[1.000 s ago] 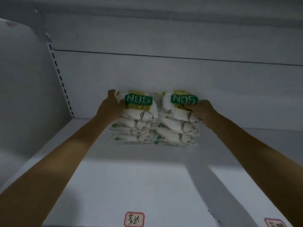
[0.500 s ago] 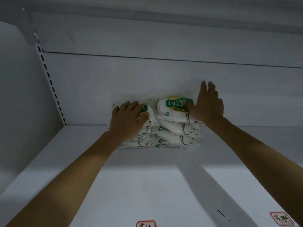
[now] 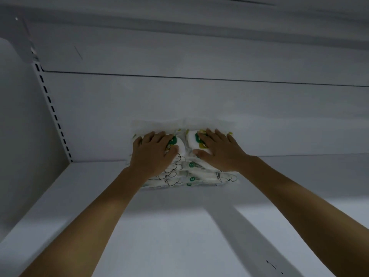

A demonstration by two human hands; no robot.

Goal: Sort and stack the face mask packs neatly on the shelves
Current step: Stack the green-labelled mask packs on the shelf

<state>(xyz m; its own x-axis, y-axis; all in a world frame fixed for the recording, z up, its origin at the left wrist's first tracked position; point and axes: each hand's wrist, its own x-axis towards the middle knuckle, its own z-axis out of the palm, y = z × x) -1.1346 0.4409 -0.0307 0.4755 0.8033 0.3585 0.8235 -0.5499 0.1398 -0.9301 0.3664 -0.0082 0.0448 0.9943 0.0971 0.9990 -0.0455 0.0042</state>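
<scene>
- Two stacks of face mask packs (image 3: pixel 199 172) sit side by side, touching, at the rear of the white shelf (image 3: pixel 139 236) against the back panel (image 3: pixel 199 104).
- Packs: soft, glossy white plastic pouches, pillow-shaped, green labels, line-drawn masks; long axes run left to right.
- Left hand (image 3: pixel 153 154): released grip, fingers flat, pressing the left stack's top.
- Right hand (image 3: pixel 217 150): the same, flat on the right stack.
- Both arms extended forward.
</scene>
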